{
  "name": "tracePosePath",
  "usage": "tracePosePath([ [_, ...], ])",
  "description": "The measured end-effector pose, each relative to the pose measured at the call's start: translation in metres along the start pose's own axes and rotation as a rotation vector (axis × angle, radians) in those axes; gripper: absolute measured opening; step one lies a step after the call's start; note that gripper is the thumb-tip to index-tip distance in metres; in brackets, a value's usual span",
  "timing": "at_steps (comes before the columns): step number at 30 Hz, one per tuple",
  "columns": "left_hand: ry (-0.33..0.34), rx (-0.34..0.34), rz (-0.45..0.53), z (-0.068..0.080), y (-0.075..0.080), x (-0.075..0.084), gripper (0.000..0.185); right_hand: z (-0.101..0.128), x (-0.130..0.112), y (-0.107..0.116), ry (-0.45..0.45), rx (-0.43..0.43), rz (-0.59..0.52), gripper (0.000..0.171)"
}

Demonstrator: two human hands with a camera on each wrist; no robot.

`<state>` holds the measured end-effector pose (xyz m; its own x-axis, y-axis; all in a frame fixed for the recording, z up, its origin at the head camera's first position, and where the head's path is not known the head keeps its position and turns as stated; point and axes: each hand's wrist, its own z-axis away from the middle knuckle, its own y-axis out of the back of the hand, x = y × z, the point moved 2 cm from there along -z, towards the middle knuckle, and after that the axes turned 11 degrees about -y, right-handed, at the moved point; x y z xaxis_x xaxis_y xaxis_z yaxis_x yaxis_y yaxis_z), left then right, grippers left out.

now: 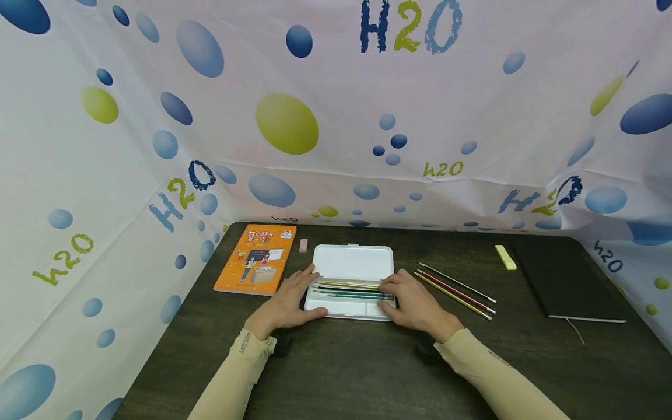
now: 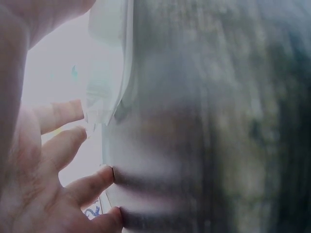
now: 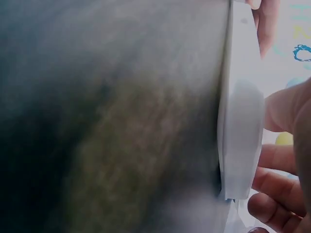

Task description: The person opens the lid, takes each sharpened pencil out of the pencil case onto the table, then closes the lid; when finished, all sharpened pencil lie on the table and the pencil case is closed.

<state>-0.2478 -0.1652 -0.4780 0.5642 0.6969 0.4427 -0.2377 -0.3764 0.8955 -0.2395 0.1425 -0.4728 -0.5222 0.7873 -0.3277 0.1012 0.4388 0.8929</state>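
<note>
Both hands (image 1: 352,300) on white pencil case (image 1: 353,263), "H2O" backdrop (image 1: 409,26)

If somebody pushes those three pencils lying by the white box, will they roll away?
Probably a little: the loose pencils are thin, straight sticks lying free on the flat table. They look stiff and light, so a nudge would likely scatter them.
</note>
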Motion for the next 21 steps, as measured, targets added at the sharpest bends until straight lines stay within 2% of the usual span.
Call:
tracePosePath([
  [6,0.003,0.000,-0.001,0.000,0.000,0.001,0.094,-0.001,-0.003,-0.003,0.086,-0.001,0.141,0.033],
  [10,0.004,-0.001,-0.003,0.000,0.000,0.000,0.094,-0.004,-0.005,-0.004,0.158,0.023,0.244,0.025],
  [12,0.007,-0.003,-0.002,0.000,0.000,0.001,0.094,-0.005,-0.006,-0.004,0.171,0.028,0.254,0.021],
  [21,-0.002,0.010,-0.009,0.000,0.001,0.002,0.093,-0.011,-0.008,0.002,0.054,-0.082,0.155,0.020],
])
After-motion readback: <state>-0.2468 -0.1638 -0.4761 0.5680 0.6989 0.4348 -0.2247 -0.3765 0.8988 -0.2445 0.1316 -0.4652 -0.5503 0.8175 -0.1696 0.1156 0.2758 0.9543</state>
